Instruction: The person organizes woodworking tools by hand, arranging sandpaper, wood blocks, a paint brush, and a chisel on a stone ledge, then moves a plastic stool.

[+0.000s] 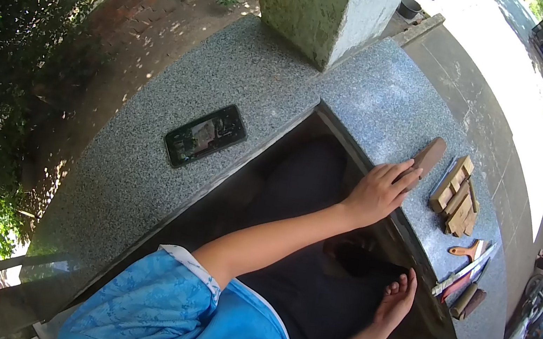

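My left hand [379, 192] reaches across to the granite ledge, its fingers closed over the near end of a brown block [430, 155] with a rounded far end. The block lies on the ledge close to its inner edge. Lower down, my right hand [397, 299] is turned palm up beside the ledge's inner edge, fingers loosely bent and nothing in it. Pieces of light wood [455, 198] lie together to the right of the block. Past them are a brush with a wooden handle [464, 251], a long pale blade [463, 271] and short dark cylinders [467, 304].
A phone [206, 136] with its screen lit lies on the left part of the granite counter [141, 142]. A concrete pillar [304, 8] rises at the corner. My dark-clothed legs [293, 258] are in the gap between the slabs. A bicycle [528, 309] stands far right.
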`<state>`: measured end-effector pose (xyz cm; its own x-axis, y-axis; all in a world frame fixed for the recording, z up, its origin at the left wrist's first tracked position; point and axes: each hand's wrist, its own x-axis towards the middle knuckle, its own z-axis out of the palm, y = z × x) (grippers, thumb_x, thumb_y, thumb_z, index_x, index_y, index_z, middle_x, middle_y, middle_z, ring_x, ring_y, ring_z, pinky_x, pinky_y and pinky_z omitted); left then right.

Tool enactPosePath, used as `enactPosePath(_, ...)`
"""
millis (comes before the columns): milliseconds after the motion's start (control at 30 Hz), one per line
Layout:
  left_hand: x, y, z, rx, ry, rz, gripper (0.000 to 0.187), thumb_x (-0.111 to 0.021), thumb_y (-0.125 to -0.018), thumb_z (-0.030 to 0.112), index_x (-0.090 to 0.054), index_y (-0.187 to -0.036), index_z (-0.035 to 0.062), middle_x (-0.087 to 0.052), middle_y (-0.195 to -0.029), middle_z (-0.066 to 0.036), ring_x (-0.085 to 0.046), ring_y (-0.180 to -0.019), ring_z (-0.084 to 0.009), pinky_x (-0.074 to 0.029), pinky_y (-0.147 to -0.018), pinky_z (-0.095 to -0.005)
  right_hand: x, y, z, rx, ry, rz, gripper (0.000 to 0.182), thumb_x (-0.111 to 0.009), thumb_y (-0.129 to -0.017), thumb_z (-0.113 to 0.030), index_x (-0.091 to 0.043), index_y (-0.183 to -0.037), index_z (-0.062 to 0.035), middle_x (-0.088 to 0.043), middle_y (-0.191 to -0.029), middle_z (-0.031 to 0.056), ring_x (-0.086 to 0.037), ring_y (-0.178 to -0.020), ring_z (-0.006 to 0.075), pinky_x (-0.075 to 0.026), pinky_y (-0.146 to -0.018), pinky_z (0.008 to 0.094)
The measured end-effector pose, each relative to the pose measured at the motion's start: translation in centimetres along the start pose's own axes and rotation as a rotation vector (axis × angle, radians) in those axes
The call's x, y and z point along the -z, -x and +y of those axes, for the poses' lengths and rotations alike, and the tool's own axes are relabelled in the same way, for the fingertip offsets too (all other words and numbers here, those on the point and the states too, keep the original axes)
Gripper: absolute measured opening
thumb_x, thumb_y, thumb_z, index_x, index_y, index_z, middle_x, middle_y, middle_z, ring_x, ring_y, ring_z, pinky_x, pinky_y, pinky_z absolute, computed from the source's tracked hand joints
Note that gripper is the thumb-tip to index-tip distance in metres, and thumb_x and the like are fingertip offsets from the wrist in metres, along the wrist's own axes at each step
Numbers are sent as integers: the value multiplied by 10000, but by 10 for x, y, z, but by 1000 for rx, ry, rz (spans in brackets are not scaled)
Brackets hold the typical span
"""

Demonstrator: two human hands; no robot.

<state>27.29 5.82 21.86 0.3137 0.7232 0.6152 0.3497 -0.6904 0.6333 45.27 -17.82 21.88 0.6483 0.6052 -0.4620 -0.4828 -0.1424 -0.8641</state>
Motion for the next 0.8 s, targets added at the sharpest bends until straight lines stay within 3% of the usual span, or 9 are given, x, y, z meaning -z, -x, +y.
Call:
enactPosePath(333,2,-4,5,10,-31,-82,573,-672,-977,169,-494,-1518,106,-541,-1472,-163,-575,-1267,-380,-446,-1075,-485,-91,34,-59,360,444,-78,237,-585,-1072,-194,-670,-1225,-34,-657,-958,22,-538,-754,52,-424,-664,209)
enactPosePath(600,5,-5,7,-4,-35,-97,567,-652,-989,167,-478,-1521,78,-528,-1472,-186,-563,-1275,-388,-441,-1073,-489,-133,21,-78,613,696,-36,282,-631,-1032,-171,-644,-1276,-30,-643,-1000,32,-562,-831,93,-490,-744,266)
enactPosePath(733,6,-5,6,-5,-24,-97,564,-649,-993,167,-476,-1522,78,-527,-1474,-187,-560,-1280,-387,-441,-1074,-488,-136,1,-77,778,882,40,410,-687,-999,-215,-590,-1360,-47,-630,-1166,139,-612,-1042,256,-517,-888,399)
enactPosePath(800,6,-5,6,-9,-25,-94,566,-650,-991,164,-475,-1522,79,-525,-1475,-187,-559,-1279,-385,-442,-1074,-486,-139,-11,-80,870,1008,194,536,-722,-972,-304,-540,-1413,-59,-567,-1299,203,-562,-1197,350,-494,-974,462)
